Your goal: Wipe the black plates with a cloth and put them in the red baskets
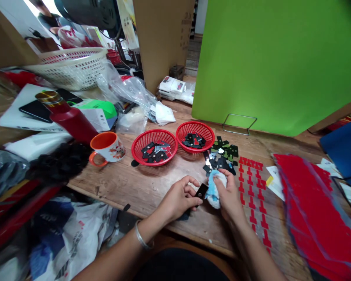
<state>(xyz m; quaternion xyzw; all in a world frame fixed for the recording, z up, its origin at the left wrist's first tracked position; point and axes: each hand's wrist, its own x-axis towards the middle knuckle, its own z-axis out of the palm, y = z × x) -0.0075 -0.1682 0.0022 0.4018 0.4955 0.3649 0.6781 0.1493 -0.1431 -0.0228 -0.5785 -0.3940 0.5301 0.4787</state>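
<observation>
My left hand (184, 197) pinches a small flat black piece (202, 191) with a hole or round spot near its middle. Bunched in my right hand (226, 187) is a light blue and white cloth (213, 189), its edge close beside the black piece; I cannot tell if they touch. Just beyond the cloth lies a heap of black and dark green pieces (222, 158). Two red plastic baskets, a left one (138, 157) and a right one (180, 141), hold similar small pieces, some showing red. Another dark piece (185, 214) lies under my left hand at the table edge.
Rows of red T-shaped pieces (250, 191) and red sheets (312, 203) lie to the right. An orange-and-white mug (112, 150), a dark red bottle (73, 121) and plastic bags stand left. A green panel (269, 66) and a wire stand (240, 124) are behind.
</observation>
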